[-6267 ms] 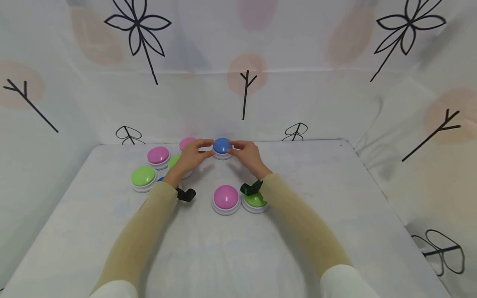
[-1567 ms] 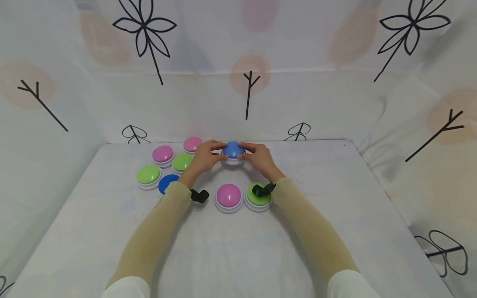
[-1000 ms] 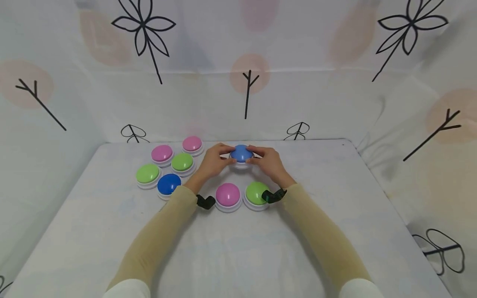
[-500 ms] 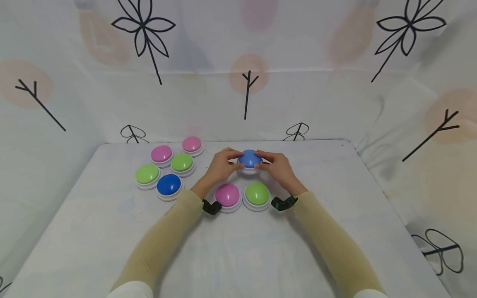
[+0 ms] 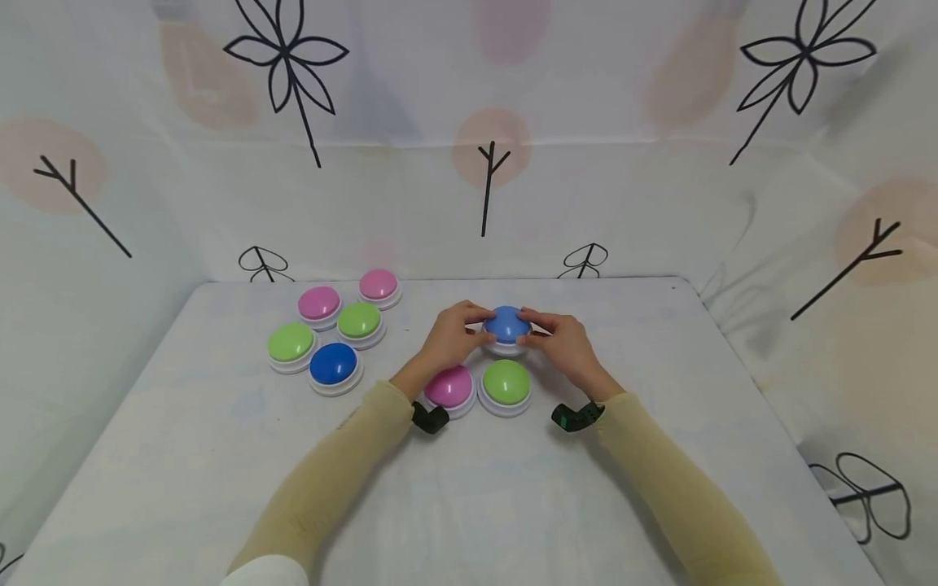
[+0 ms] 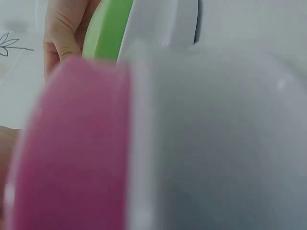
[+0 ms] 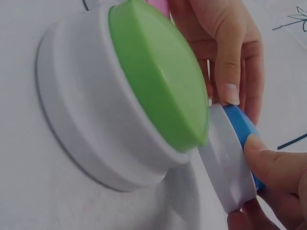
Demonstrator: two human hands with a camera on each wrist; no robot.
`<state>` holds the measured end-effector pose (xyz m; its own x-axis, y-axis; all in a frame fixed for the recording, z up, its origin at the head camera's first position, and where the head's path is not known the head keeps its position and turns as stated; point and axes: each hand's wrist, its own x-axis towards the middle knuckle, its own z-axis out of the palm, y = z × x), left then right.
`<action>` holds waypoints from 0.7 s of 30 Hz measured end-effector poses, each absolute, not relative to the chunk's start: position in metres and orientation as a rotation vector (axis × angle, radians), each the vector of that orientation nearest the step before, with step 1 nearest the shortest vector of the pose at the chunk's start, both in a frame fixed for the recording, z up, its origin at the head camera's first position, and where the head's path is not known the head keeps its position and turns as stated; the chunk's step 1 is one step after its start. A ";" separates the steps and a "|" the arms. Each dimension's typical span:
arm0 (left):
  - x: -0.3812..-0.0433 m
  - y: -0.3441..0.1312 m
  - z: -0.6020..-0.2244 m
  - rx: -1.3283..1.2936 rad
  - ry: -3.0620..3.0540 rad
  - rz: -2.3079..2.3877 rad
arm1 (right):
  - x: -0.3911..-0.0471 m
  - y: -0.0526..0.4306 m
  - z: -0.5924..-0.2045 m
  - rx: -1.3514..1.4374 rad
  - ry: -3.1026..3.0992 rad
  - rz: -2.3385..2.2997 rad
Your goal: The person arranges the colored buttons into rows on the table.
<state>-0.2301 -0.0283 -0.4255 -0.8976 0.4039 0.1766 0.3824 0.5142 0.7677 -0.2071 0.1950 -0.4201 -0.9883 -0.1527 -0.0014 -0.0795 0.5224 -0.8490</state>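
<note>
Both hands pinch one blue dome push button (image 5: 507, 324) with a white base, right of the table's middle. My left hand (image 5: 449, 340) holds its left side and my right hand (image 5: 567, 346) its right side. In the right wrist view the thumbs lie along the blue button (image 7: 228, 155); whether its base touches the table I cannot tell. Just in front stand a green button (image 5: 506, 381) and a pink button (image 5: 450, 387), the pink one partly hidden by the left wrist. The pink button (image 6: 76, 153) fills much of the left wrist view, blurred.
To the left stand a second blue button (image 5: 333, 364), two green buttons (image 5: 290, 342) and two pink buttons (image 5: 318, 303), grouped close together. The white table (image 5: 469, 496) ends at a patterned cloth wall (image 5: 410, 203); more cloth rises at both sides.
Held between both hands, the blue button has moved from the table's back edge rightward and nearer, to just behind the front green button. The other buttons have stayed in place.
</note>
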 end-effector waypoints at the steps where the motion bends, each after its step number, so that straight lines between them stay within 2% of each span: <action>1: -0.229 -0.027 -0.426 0.705 2.712 1.366 | -0.206 0.196 -0.421 -0.201 2.672 -1.487; 21: -0.222 -0.003 -0.427 0.792 2.671 1.325 | -0.186 0.224 -0.423 -0.139 2.654 -1.518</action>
<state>-0.2222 -0.0026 -0.4267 -0.8667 0.4684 0.1717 0.4201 0.4995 0.7577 -0.1864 0.2237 -0.4229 -0.9926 -0.1188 -0.0254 -0.0383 0.5046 -0.8625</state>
